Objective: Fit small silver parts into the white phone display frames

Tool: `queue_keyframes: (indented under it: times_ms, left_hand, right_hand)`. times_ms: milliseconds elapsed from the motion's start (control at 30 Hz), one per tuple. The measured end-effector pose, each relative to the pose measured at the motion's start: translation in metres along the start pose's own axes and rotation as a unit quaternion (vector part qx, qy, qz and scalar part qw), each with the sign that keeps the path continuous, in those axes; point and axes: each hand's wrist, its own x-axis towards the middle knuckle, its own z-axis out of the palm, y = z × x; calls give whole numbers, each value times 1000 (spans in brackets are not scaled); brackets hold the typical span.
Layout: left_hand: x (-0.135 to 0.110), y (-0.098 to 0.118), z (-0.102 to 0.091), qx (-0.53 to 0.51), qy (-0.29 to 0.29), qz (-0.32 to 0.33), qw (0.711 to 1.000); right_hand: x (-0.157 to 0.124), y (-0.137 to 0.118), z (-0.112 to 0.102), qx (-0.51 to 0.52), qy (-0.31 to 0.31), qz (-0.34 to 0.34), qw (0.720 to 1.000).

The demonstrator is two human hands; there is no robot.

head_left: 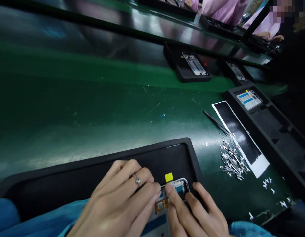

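Observation:
A partly built phone [180,187] with a silver frame lies in a black foam tray [178,153] in front of me. On it are an orange flex cable [161,205] and blue strips, and a yellow tab [168,177] sticks out from its upper edge. My left hand [123,200], with a ring on one finger, is closed over the phone's left side; its curled fingertips hide what they pinch. My right hand [194,210] grips the phone's right part, its index fingertip pressed on the phone beside the yellow tab and other fingers bent around the edge.
Right of the tray lie black tweezers [216,123], a pile of small metal strips [232,158], a black sheet with white border [237,131] and white scraps [267,182]. More foam trays [273,131] hold phones. Co-workers in pink sleeves [222,11] sit across the green bench [105,105].

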Motion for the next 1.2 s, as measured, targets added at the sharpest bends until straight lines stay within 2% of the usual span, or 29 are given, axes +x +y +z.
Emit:
queue_keyframes:
  times_ms: [133, 233, 333, 533, 600, 733, 867, 1067, 1200]
  left_hand:
    - [-8, -1, 1, 62, 13, 19, 998]
    - [-14, -5, 5, 97, 18, 30, 995]
    - [-14, -7, 4, 82, 4, 27, 996]
    - [-5, -8, -4, 64, -30, 19, 997]
    - [-4, -8, -2, 86, -21, 4, 996]
    - [-5, -10, 3, 109, 7, 1, 994]
    - [-8, -12, -2, 113, -22, 16, 993]
    - [-9, -9, -5, 98, 8, -5, 995]
    - [-6, -7, -3, 84, 1, -17, 996]
  right_hand:
    - [-4, 1, -1, 12, -29, -13, 999]
    - [2, 2, -2, 9, -6, -13, 1000]
    - [9, 1, -1, 8, 15, 3, 1000]
    - [6, -5, 4, -9, 2, 0, 1000]
    - [3, -4, 4, -9, 6, 12, 1000]
    - [2, -2, 1, -11, -37, -43, 998]
    - [10, -2, -1, 5, 1, -3, 1000]
    - [11, -1, -1, 3, 3, -11, 1000]
    - [0, 2, -1, 4, -42, -34, 999]
